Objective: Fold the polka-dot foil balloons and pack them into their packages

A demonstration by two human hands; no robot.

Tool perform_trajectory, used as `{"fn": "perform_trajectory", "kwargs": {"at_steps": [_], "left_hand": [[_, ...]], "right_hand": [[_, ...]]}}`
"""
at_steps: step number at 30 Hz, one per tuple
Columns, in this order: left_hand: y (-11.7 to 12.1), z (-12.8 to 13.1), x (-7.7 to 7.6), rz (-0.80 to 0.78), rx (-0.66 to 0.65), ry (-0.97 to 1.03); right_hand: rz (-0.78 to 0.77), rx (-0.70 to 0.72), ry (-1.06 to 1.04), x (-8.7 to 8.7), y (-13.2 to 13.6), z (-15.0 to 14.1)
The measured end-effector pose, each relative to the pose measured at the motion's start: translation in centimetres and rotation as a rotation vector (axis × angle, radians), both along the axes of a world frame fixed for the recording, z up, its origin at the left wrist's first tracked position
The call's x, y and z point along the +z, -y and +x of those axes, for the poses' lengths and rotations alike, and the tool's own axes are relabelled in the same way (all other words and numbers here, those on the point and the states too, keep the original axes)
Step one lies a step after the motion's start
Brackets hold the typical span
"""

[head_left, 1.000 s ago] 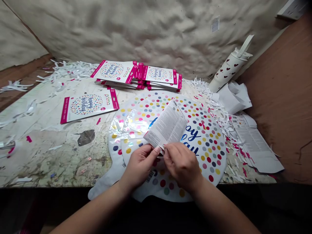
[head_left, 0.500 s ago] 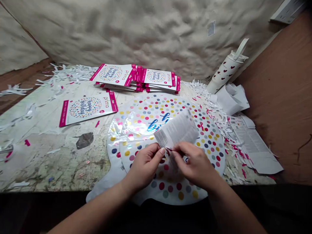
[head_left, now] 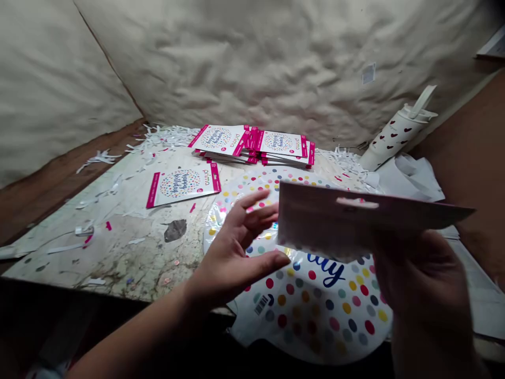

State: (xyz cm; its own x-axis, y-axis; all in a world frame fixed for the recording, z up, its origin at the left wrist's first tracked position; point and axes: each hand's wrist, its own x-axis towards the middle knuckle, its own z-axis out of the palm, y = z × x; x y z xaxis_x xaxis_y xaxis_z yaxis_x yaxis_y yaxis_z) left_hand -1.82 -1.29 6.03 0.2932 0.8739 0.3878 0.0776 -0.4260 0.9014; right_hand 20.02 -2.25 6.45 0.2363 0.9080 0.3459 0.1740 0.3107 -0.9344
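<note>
My right hand (head_left: pixel 426 279) grips a flat balloon packet (head_left: pixel 327 221) by its far side, lifted and tilted toward me. Its hang hole shows along the upper edge; its shaded face is too dark to read. My left hand (head_left: pixel 232 252) is raised beside the packet's left edge, thumb and fingers apart, holding nothing. Below both hands lies a flat, uninflated foil balloon (head_left: pixel 311 321) with coloured dots, blue lettering and a barcode. Part of the balloon is hidden behind the packet and hangs over the table's front edge.
Stacked "happy birthday" packets (head_left: pixel 219 139) stand at the back, with a single packet (head_left: pixel 183 184) in front of them. A white tumbler with hearts (head_left: pixel 394 137) leans at the back right, near crumpled paper (head_left: pixel 414 176). Shredded paper (head_left: pixel 169 138) litters the table (head_left: pixel 138 263).
The printed slip both hands were pinching over the balloons is no longer in view. A packet is now in my right hand, and my left hand has opened. The view has shifted left.
</note>
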Motion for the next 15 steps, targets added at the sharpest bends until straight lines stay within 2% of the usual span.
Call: {"fn": "perform_trajectory", "kwargs": {"at_steps": [2,3,5,6,7,8,9,11,13,15], "left_hand": [[-0.2,-2.3,0.0,0.165,0.056,-0.144],[-0.4,-3.8,-0.1,0.293,0.15,-0.254],[-1.2,-7.4,-0.3,0.545,0.466,-0.524],[-1.9,-9.2,-0.6,0.608,0.635,-0.696],[-2.9,-11.1,-1.0,0.591,0.76,-0.882],[-4.0,-12.8,-1.6,0.522,0.793,-1.028],[-5.2,-14.4,-2.4,0.423,0.768,-1.147],[-7.9,-16.9,-4.4,0.199,0.63,-1.352],[-10.4,-18.4,-6.2,0.099,0.557,-1.416],[-12.2,-18.7,-7.1,0.08,0.537,-1.401]], "right_hand": [[-0.024,0.043,-0.081,-0.7,-0.8,-0.8],[-0.04,0.08,-0.061,-1.1,-1.0,-0.9],[-0.056,0.077,0.036,-2.3,-1.2,-0.5],[-0.069,0.053,0.104,-2.9,-1.0,0.0],[-0.096,0.038,0.187,-3.6,-0.7,0.5],[-0.137,0.047,0.287,-4.3,-0.2,1.0],[-0.168,0.08,0.398,-4.9,0.4,1.5],[-0.168,0.214,0.624,-6.1,1.8,2.1],[-0.113,0.384,0.849,-6.9,3.4,2.2],[-0.043,0.541,1.058,-7.5,5.0,2.1]]}}
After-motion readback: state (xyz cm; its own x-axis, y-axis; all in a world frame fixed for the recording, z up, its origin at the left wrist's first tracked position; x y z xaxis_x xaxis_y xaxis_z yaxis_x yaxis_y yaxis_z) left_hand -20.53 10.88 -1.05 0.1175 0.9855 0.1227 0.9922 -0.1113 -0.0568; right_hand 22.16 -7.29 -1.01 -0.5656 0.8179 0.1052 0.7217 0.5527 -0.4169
